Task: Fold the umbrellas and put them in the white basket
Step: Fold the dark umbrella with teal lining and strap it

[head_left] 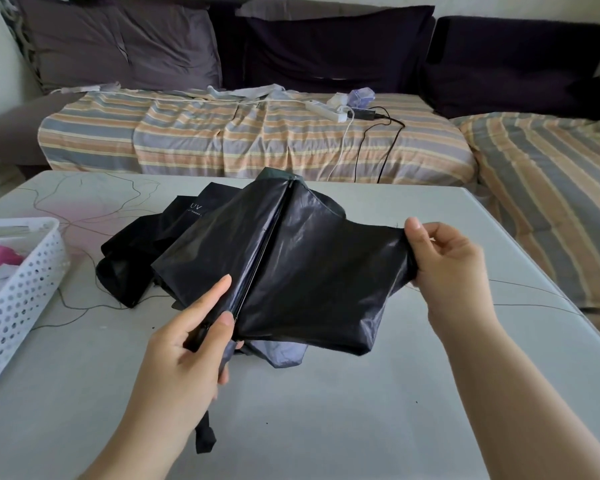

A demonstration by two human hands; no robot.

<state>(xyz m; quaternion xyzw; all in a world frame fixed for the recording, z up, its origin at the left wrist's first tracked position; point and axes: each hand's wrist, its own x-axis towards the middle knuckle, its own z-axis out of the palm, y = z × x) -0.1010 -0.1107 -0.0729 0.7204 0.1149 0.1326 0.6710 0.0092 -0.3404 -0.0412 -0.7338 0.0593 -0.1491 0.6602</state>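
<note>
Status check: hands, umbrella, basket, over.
Left hand grips black umbrella at its near end; right hand pinches a canopy panel's edge, pulled taut. Umbrella not yet wrapped. White basket at left, path unobstructed.

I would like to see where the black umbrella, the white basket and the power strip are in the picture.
black umbrella (312,258), head view, on the stretched shiny canopy panel.
white basket (21,289), head view, on its perforated side wall.
power strip (324,110), head view, on its white body on the striped sofa cover.
</note>
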